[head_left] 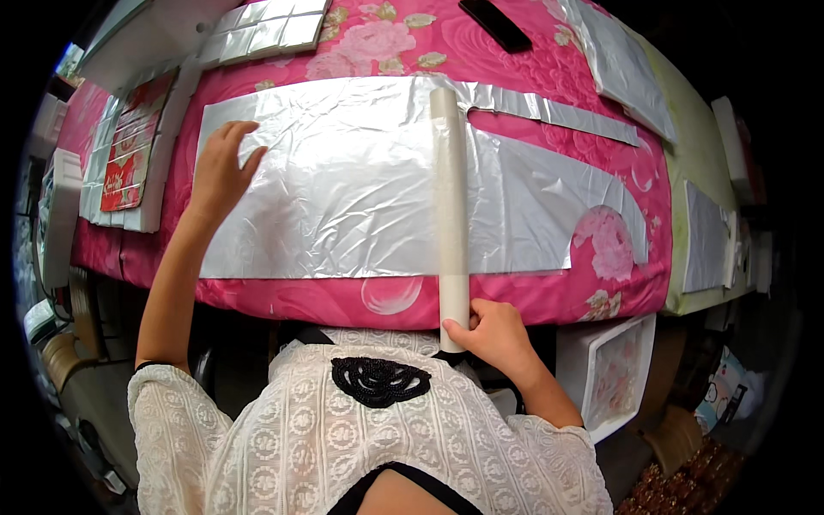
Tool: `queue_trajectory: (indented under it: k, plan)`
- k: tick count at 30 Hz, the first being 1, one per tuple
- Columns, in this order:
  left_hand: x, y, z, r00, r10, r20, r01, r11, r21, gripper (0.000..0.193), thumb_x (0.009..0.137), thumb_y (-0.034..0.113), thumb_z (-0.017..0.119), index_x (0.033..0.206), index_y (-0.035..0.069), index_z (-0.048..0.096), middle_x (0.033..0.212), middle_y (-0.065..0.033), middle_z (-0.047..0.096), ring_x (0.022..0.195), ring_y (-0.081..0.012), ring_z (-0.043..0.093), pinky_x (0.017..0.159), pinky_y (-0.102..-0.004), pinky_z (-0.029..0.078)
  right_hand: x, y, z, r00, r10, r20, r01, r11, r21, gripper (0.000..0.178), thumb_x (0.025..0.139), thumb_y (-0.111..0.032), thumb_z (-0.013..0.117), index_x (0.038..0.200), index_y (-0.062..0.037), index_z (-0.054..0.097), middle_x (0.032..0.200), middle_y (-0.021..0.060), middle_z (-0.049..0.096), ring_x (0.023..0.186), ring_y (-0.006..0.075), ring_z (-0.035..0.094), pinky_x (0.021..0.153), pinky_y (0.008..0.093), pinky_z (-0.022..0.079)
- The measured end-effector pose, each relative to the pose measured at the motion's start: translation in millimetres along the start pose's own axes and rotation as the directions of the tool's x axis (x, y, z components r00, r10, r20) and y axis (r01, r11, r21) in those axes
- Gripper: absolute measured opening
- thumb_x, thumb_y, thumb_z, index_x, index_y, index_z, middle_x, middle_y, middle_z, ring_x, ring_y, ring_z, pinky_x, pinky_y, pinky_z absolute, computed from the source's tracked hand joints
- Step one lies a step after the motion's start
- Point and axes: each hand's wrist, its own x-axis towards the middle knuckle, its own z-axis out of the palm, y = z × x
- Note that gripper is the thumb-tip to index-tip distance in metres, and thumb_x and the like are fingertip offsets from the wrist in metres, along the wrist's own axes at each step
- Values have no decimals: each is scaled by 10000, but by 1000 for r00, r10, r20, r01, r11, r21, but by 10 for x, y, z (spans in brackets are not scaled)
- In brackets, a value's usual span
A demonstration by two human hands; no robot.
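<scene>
A wide silver sheet (343,189), thin and creased, is spread over the pink floral cloth; its right part has a curved cut-out and a long narrow strip at the far side. Across it, pointing away from me, lies a long pale tube (451,197). My right hand (496,335) grips the tube's near end, past the table's front edge, thumb on top. At the sheet's left end is my left hand (225,163), fingers apart and holding nothing; whether it touches the sheet I cannot tell.
A black phone (496,24) lies at the back. Folded silver packets (266,30) sit at the far left, and a red-and-white package (137,146) lies on more packets. More folded silver sheets (622,64) are at the right. A white plastic bin (614,378) stands below the table's right front.
</scene>
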Motion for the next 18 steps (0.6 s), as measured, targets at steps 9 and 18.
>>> queue_trajectory:
  k: [9,18]
  plan:
    - [-232,1712,1122,948,251,198,-165,914,-370,618,850,170,474,1376,-68,253,1455,-233,230,1366,-363,195,1117,-450,148,5,55,-55,998,20,54,-22,999,46,415,716,-366,715,762,38,638,605,111,609,541,192,592,529,309,454]
    - [-243,1793,1194,938,249,242,-211,962,-174,644,842,249,383,1356,-120,260,1433,-273,250,1364,-369,205,1123,-456,121,1251,-229,-621,994,-107,12,103,978,182,524,833,-481,606,748,35,650,596,62,607,556,123,589,542,253,468]
